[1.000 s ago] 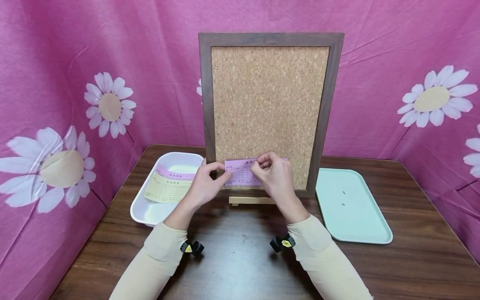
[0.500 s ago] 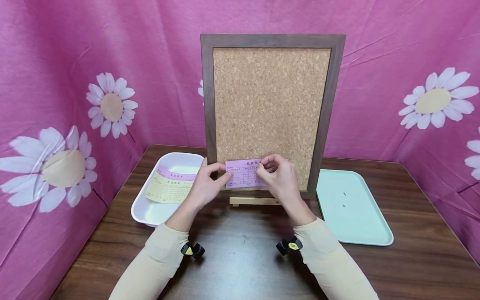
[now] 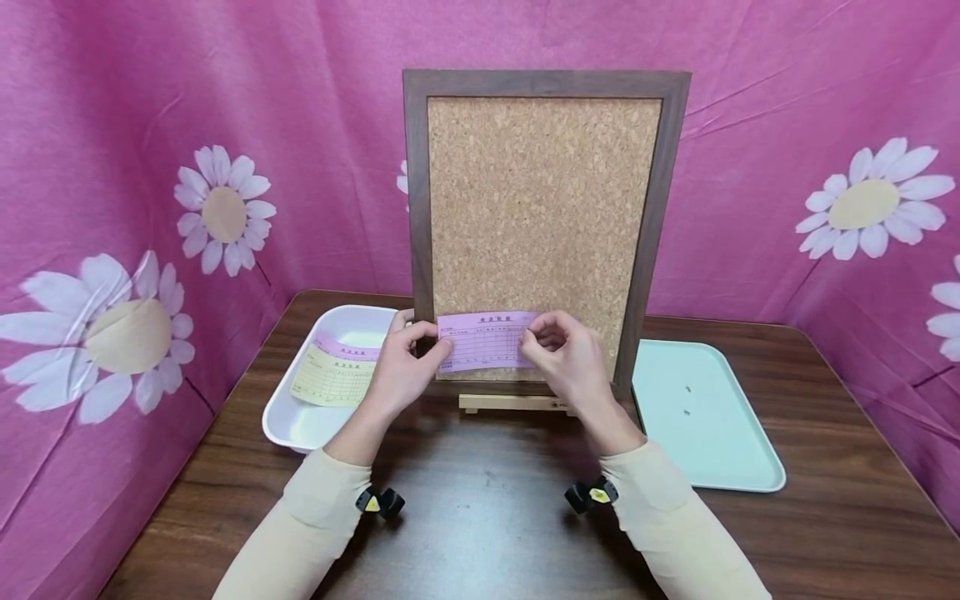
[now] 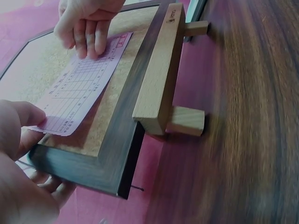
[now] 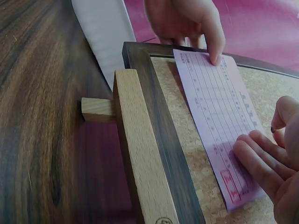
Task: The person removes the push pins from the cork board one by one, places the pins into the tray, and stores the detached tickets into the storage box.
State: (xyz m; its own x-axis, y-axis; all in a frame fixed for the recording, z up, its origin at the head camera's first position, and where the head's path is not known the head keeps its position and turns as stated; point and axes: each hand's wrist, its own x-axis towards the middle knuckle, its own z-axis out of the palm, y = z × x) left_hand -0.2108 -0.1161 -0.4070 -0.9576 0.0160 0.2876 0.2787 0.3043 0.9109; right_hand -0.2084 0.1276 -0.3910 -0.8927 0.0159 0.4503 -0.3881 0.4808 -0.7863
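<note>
A pink printed slip (image 3: 483, 342) lies across the lower part of the framed cork board (image 3: 540, 208), its lower edge lifted off the cork. The left hand (image 3: 408, 358) pinches the slip's left end between thumb and index finger, with the other fingers around the frame's side in the left wrist view. Near the slip's right end, the right hand (image 3: 570, 358) rests its straighter fingers on the paper. Its thumb and index finger pinch a small dark pin (image 5: 273, 130), mostly hidden by the fingertips.
A white basin (image 3: 281, 417) at left holds a yellow slip (image 3: 333, 379) and another pink slip (image 3: 345, 348). At right, a mint-green tray (image 3: 720, 450) carries two tiny pieces. A wooden ledge (image 3: 517, 402) supports the board on the brown table (image 3: 480, 517).
The slip has shifted left and slightly up with the left hand. The right hand has slid right and a little down along the slip, uncovering more of its printing.
</note>
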